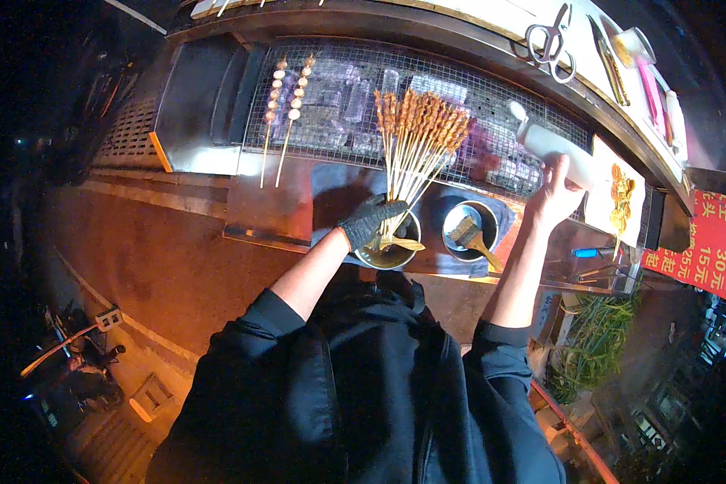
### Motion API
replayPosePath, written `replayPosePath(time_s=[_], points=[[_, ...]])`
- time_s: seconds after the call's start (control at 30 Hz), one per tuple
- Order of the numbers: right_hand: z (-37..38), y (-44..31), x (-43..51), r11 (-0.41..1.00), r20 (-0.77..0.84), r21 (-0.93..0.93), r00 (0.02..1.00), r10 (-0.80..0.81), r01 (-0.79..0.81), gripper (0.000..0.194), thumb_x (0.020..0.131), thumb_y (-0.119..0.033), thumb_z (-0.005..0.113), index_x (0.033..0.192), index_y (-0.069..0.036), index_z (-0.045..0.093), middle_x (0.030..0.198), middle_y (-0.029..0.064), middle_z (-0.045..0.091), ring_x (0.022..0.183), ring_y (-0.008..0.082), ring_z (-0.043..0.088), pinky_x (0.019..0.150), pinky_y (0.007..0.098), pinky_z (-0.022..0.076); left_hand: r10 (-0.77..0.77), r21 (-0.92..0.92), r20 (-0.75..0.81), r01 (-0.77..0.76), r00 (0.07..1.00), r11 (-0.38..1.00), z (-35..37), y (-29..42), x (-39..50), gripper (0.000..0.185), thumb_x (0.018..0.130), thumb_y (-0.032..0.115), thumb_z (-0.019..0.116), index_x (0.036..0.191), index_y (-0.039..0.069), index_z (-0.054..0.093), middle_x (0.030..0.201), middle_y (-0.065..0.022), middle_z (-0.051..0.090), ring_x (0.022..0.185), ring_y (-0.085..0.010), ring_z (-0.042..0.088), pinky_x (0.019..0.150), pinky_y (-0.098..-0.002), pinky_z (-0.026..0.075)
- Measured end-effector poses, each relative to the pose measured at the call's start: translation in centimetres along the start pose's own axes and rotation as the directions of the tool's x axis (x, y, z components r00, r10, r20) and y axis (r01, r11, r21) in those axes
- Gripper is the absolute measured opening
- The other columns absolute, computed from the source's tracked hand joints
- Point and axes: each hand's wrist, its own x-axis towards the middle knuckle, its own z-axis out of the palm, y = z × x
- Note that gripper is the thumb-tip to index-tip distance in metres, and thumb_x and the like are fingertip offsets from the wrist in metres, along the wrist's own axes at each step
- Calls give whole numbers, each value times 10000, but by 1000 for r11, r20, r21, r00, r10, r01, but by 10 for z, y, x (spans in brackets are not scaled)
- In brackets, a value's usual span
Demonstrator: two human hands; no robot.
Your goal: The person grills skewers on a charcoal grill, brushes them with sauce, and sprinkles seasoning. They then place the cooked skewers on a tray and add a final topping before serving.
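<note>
A fanned bunch of meat skewers (pixel 423 124) has its bare sticks gathered in my left hand (pixel 372 219), which wears a dark knit glove. The meat ends extend over the wire grill mesh (pixel 333 145). My right hand (pixel 553 190), ungloved, grips a pale shaker bottle (pixel 559 154) with its small flip lid raised, tilted over the right part of the grill. Below my left hand stands a metal pot (pixel 387 260) with a wooden-handled brush (pixel 405 244) across it. Another metal pot (pixel 497 218) holds a wide basting brush (pixel 467 232).
Two ball skewers (pixel 293 113) (pixel 275 91) lie on the grill's left. At right, a white tray (pixel 599 181) bears a skewer of food (pixel 622 196). Scissors (pixel 547 45) and tongs (pixel 608 60) lie on the far shelf. A blue-handled tool (pixel 585 253) rests on the near ledge.
</note>
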Motion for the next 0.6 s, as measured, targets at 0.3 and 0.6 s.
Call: replayPosePath(time_s=[0.3, 0.6], points=[[53, -43, -36, 900, 134, -337, 961, -243, 274, 337, 826, -87, 750, 1102, 49, 612, 982, 147, 692, 808, 185, 675, 754, 297, 552, 39, -103, 49, -34, 998, 994, -3, 0, -9, 329, 912, 221, 643, 1170, 23, 596, 1022, -88, 676, 855, -192, 670, 766, -312, 537], [110, -38, -47, 659, 413, -417, 776, -476, 626, 343, 835, -75, 730, 1141, 32, 616, 1022, 143, 701, 827, 164, 683, 743, 276, 566, 113, 77, -50, -109, 992, 991, -6, 4, -18, 366, 892, 275, 676, 1159, 36, 603, 1040, -30, 641, 934, -110, 587, 806, -258, 487]])
